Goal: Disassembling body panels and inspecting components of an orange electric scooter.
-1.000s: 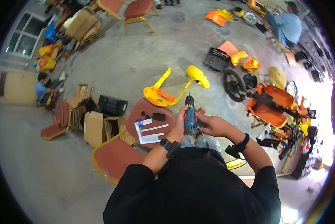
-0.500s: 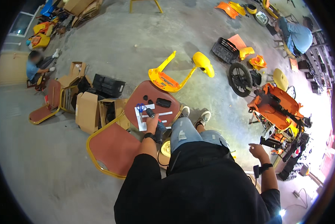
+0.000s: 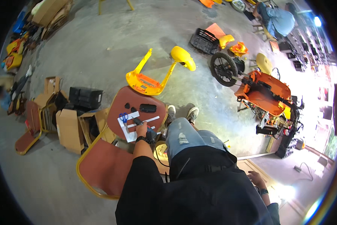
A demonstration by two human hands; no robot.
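Observation:
My left hand is closed round a power drill with a black nose and a partly blue body. The drill rests at the edge of a red-brown chair seat, its nose over white paper sheets. Blue-handled scissors lie on the paper, left of my hand. Beyond it on the same seat are a black rectangular part and small black pieces. My right hand hangs low at my right side, its fingers apart and seemingly holding nothing.
A yellow-orange frame part stands beyond the seat. Cardboard boxes are at left. A wheel and an orange, partly dismantled scooter stand at right. People sit at the far left and far right. Another red-brown chair panel lies near.
My view has swung, so most things sit further left. My right hand has dropped back toward my side, away from the scooter. The left hand still grips the drill over the seat.

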